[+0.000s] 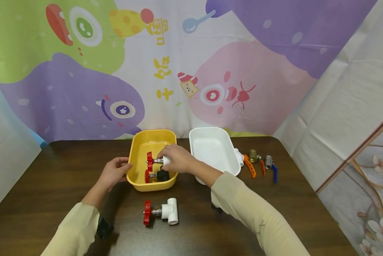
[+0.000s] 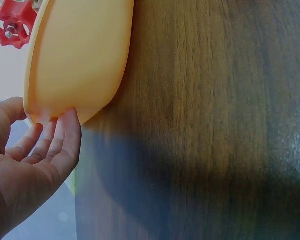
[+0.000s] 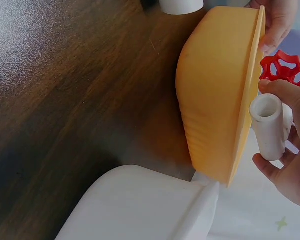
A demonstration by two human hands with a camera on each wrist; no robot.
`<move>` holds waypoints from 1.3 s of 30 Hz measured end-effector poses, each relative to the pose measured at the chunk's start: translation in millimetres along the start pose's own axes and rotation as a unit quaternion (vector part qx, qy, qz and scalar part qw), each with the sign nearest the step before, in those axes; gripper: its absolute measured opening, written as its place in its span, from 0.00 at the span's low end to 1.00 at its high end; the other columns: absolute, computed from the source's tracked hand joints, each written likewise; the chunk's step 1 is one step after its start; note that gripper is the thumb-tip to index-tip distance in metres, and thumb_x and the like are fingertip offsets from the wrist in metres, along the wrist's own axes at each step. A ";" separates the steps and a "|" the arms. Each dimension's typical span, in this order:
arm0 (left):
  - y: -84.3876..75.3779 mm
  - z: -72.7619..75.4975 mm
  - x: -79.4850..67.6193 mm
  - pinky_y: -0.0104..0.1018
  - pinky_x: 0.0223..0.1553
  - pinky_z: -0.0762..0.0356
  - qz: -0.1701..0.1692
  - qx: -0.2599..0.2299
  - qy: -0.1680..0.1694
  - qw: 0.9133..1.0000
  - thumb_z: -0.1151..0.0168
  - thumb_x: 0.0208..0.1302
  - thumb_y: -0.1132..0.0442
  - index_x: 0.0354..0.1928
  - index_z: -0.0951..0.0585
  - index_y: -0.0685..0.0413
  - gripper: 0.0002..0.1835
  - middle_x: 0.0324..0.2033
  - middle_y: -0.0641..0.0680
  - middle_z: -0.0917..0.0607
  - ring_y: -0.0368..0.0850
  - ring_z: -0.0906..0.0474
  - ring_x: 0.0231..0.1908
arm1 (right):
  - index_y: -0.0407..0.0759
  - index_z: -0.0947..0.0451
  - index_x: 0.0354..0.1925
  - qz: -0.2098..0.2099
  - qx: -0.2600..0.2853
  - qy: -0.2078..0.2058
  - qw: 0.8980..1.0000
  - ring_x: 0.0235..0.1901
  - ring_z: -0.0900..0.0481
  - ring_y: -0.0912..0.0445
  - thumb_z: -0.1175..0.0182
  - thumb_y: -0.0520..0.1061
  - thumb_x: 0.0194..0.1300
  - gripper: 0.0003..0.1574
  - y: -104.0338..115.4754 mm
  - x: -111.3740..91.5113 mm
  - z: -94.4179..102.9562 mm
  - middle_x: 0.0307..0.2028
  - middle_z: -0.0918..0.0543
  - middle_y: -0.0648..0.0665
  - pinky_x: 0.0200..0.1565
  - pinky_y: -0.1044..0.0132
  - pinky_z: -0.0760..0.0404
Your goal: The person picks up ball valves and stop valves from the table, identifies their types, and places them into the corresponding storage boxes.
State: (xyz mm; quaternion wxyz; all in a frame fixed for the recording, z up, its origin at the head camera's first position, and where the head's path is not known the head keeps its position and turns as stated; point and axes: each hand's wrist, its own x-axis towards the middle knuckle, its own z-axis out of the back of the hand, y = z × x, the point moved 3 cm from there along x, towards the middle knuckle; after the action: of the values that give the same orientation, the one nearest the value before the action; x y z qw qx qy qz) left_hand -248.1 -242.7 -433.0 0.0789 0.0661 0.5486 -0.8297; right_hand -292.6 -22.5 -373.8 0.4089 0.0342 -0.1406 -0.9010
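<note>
My right hand grips a white plastic stop valve with a red handwheel, above the yellow basin. Under it, inside the basin, lies a second valve with a black body and its own red wheel. At the basin's left rim my left hand pinches the edge, thumb on the rim and fingers against the outer wall, as the left wrist view shows. Another white tee-shaped valve with a red wheel rests on the table in front of the basin.
A white basin stands right of the yellow one. Beside it lie ball valves: one white with an orange lever, one brass with a red-orange lever, and one silver with a blue lever. A printed cloth hangs behind the table.
</note>
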 end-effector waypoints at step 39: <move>2.0 -0.4 1.1 0.43 0.42 0.18 0.013 -0.009 -0.006 1.000 0.49 0.69 0.59 0.63 0.38 0.67 0.27 0.56 0.70 0.29 0.60 0.24 0.50 | 0.52 0.21 0.52 -0.065 -0.023 0.002 0.998 0.49 0.29 0.54 0.34 0.52 0.56 0.24 -10.1 16.3 -19.2 0.52 0.20 0.50 0.55 0.63 0.28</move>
State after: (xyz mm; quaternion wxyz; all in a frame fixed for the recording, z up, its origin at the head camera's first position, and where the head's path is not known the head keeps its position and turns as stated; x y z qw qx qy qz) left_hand -248.8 -243.2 -435.1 0.0937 0.0673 0.5544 -0.8242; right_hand -307.4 -32.7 -394.2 0.3504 0.0353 -0.1165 -0.9287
